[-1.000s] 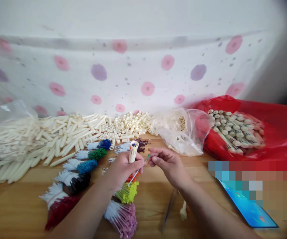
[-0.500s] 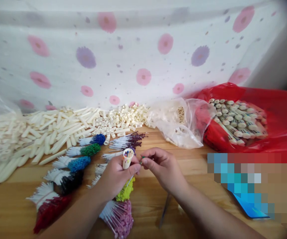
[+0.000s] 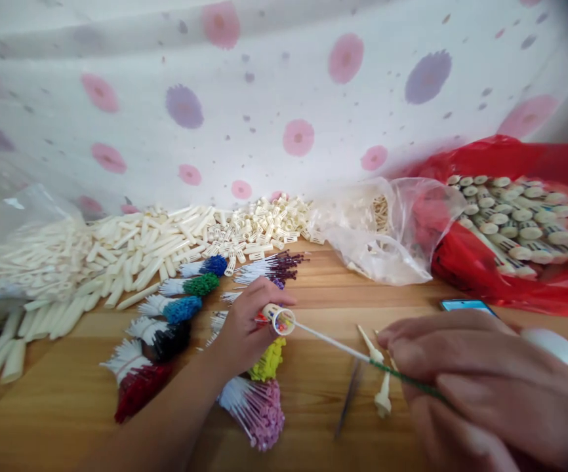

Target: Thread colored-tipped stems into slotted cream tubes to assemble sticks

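Observation:
In my left hand (image 3: 247,328) is a short cream pen barrel (image 3: 269,311), its round open end turned toward me and to the right, with several coloured bits inside. My right hand (image 3: 485,387), large and blurred close to the camera, pinches a thin pen refill (image 3: 333,342) by its green part. The refill's white end reaches to the barrel's mouth; whether it is inside I cannot tell. Under my left hand lie bundles of refills with yellow ends (image 3: 267,360) and pink ends (image 3: 267,416).
Left are refill bundles with red (image 3: 141,390), black (image 3: 173,339), light blue (image 3: 183,309) and green ends (image 3: 201,284). Behind lie piled cream tubes (image 3: 136,249) and slotted pieces (image 3: 269,226). Rightward are a clear bag (image 3: 392,255), a red bag (image 3: 534,288), a phone (image 3: 468,305) and small cream parts (image 3: 383,396).
My right hand has moved right and toward the camera with the green refill, away from my left hand. The barrel has tilted from upright toward the right. The view has shifted.

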### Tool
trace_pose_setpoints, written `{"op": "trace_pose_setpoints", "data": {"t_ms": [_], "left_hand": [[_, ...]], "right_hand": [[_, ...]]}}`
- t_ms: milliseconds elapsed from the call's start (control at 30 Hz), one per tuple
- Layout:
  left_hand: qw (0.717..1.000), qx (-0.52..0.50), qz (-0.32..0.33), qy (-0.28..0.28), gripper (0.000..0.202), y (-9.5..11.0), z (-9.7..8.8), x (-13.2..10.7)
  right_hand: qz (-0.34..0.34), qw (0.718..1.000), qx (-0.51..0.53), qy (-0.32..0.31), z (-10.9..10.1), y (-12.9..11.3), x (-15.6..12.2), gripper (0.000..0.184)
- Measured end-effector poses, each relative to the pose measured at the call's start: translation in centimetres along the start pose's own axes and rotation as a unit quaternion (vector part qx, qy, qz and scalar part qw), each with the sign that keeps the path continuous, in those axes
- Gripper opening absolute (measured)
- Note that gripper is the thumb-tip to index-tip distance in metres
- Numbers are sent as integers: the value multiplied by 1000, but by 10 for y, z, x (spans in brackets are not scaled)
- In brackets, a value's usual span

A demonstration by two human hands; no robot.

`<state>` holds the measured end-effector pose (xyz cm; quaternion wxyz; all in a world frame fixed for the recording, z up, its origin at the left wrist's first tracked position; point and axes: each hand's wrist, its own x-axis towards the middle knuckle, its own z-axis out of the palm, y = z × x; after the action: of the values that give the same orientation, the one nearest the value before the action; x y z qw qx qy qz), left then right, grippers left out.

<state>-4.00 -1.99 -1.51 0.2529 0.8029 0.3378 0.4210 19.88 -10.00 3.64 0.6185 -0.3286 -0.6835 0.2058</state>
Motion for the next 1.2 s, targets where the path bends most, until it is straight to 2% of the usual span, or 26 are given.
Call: {"op": "trace_pose_setpoints", "data": {"t_ms": [100,167,267,367,667,1033,1200], "left_hand": [[1000,-13,21,-16,17,-1,1,0],[999,-20,31,-22,16,0,2,1],[999,-26,33,-29,15,1,3,2],[999,-27,30,-33,15,1,3,2],[999,0,21,-37,14,0,3,2],[998,-9,37,-40,13,-1,3,3],[998,0,41,-41,14,-3,2,3]], "right_hand": [[-70,993,-63,-75,6,-4,6,36],[-108,986,-90,-86,10,-6,14,33],[-130,979,-120,-101,17,-7,21,25],[-136,976,-131,-109,20,-4,21,20],[-140,976,-121,-113,22,0,22,20],[-127,976,-143,-103,22,-7,21,20],[-125,981,-106,-104,27,1,19,23]]}}
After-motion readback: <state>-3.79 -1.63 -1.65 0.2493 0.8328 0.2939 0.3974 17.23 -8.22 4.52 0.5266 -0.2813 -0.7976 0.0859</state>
